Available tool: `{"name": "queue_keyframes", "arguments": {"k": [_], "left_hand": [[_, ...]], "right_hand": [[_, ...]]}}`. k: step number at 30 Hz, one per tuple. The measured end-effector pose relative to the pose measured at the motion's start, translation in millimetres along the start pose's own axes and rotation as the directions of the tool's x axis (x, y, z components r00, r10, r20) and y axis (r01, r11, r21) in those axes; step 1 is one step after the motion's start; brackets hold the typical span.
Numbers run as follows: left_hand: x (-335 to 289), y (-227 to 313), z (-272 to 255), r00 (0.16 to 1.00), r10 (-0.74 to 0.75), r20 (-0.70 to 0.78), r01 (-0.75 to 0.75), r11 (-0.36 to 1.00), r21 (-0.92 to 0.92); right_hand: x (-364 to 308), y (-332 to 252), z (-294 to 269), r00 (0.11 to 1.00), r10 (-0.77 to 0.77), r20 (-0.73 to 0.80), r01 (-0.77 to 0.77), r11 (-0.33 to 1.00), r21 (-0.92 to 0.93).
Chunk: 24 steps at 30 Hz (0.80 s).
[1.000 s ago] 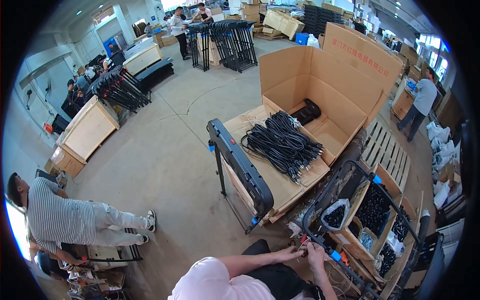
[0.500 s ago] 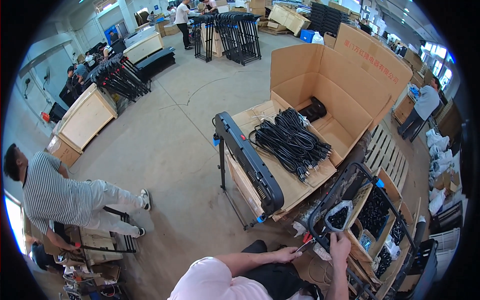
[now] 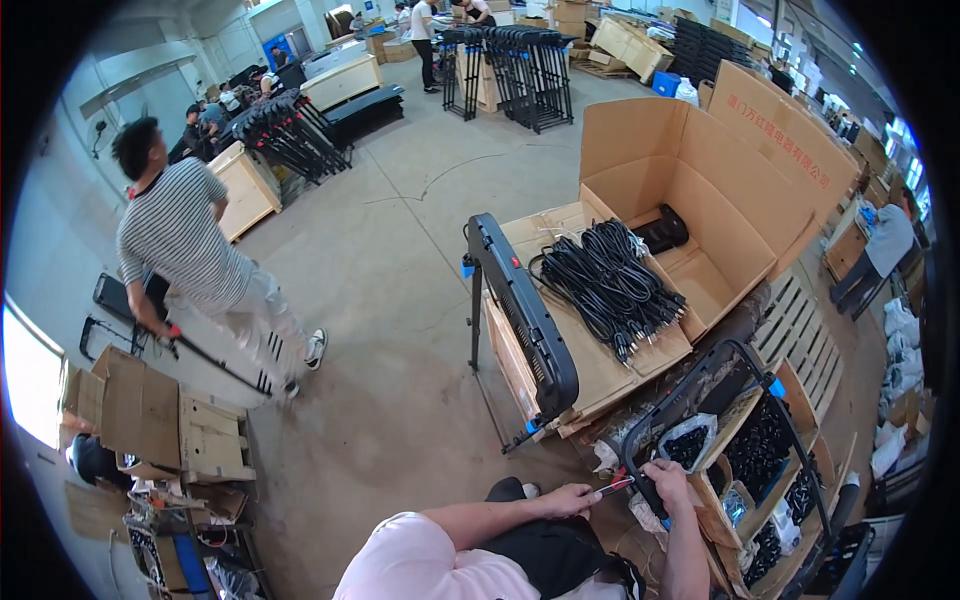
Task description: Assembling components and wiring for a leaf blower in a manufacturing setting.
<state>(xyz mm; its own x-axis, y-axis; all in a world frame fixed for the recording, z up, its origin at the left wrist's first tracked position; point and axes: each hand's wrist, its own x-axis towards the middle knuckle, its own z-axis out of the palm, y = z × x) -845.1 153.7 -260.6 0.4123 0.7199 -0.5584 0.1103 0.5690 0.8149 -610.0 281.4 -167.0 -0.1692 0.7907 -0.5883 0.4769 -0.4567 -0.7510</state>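
My left hand (image 3: 572,500) is closed around a slim shiny metal tool (image 3: 611,488); its exact kind is too small to make out. The tool's far end meets a small red part (image 3: 620,476) at the near corner of a black tubular frame (image 3: 690,388). My right hand (image 3: 668,482) is wrapped round the frame's tube beside that red part. Slanting from my hands toward the far right, the frame leans across wooden bins of small black parts (image 3: 757,445). A clear bag of black pieces (image 3: 688,440) lies just beyond my right hand.
Ahead stands a long black panel on legs (image 3: 520,310), beside a bench with bundled black cables (image 3: 605,280) and a large open cardboard box (image 3: 730,170). A person in a striped shirt (image 3: 190,220) walks at left, carrying a black frame. A wooden pallet (image 3: 800,325) lies at right.
My view has swung left, so the bench sits further right. The person in stripes has moved away from the left worktable with a black frame. Both my hands keep their holds.
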Motion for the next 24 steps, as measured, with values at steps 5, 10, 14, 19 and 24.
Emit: {"name": "queue_keyframes", "arguments": {"k": [5,10,14,19,24], "left_hand": [[-12.0,-7.5,3.6,0.993,0.101,-0.053,-0.095,0.99,0.102],[-18.2,-9.4,11.9,0.982,0.074,-0.175,-0.056,0.993,0.105],[-25.0,-12.7,8.8,0.972,0.075,-0.224,-0.058,0.995,0.082],[-26.2,-4.3,13.2,0.972,0.089,-0.219,-0.079,0.995,0.054],[-30.5,2.7,15.0,0.963,0.092,-0.253,-0.086,0.996,0.034]], "right_hand": [[-2.8,1.0,2.9,0.983,-0.181,0.001,0.179,0.971,-0.159],[-5.7,-4.4,-29.1,0.835,-0.494,0.242,0.545,0.687,-0.48],[6.8,-2.3,-9.7,0.845,-0.504,0.181,0.493,0.602,-0.628],[14.9,0.6,-13.2,0.907,-0.414,0.079,0.395,0.77,-0.501],[3.2,-13.6,-23.7,0.88,-0.368,0.301,0.467,0.79,-0.398]]}}
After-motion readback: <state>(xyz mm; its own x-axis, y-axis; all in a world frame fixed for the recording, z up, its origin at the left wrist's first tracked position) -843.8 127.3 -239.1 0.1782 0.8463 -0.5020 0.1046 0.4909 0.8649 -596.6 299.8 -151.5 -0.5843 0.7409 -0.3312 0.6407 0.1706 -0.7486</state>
